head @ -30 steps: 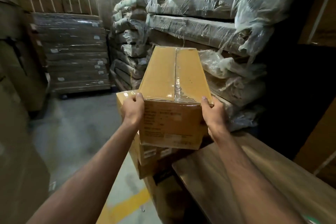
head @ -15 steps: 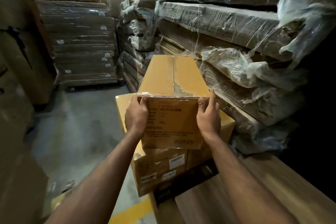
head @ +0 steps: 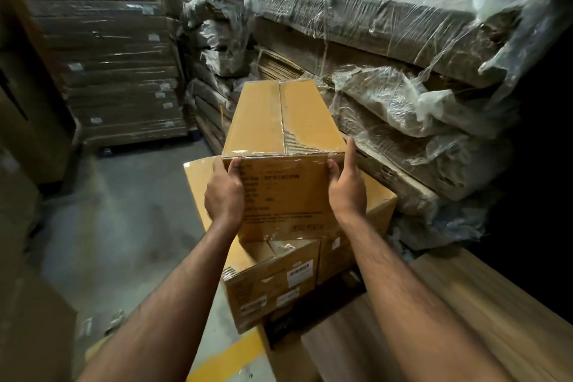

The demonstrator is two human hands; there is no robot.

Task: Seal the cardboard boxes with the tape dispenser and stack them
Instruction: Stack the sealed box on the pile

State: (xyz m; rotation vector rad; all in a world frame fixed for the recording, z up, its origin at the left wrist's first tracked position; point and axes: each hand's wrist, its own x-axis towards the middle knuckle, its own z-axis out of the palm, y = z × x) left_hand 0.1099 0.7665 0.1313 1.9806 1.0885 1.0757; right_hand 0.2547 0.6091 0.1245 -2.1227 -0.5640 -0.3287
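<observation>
Gripped at both near corners: sealed box (head: pixel 283 146), left hand (head: pixel 224 192) at 9 o'clock, right hand (head: pixel 346 187) at 3 o'clock, thumbs on the printed end face. Lower than a second earlier, now resting on or just above the lower stacked boxes (head: pixel 273 284); contact not confirmable. Tape visible along top seam. Stacking step judged nearly complete; release pending. Wrapped bundles (head: pixel 403 108) close at 2 o'clock.

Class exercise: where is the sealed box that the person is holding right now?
In the head view, the sealed box sits centre frame, held at its near end by the left hand and right hand, above the stacked boxes, left of the plastic-wrapped bundles.
</observation>
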